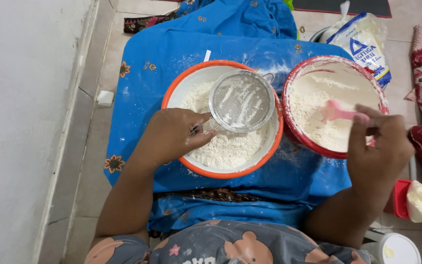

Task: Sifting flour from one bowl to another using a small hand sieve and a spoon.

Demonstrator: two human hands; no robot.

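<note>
While kneeling at a blue cloth [137, 93], left hand [172, 137] clamping round sieve [242, 101] handle over orange-rimmed flour bowl [172, 93], right hand [379, 146] pinching pink scoop [335, 112] in red-rimmed bowl [289, 83], flour bag [365, 41] lying behind.

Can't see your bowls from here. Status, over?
Left hand holds sieve over orange bowl. Right hand holds pink spoon over red bowl. Nothing in the way.

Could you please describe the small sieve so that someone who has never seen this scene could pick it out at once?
On the blue cloth stand two flour-filled bowls; look at the orange-rimmed bowl, not the red-rimmed bowl. Over its flour the left hand holds the sieve by a thin wire handle. It is the only round metal mesh thing, dusted with flour.
</note>
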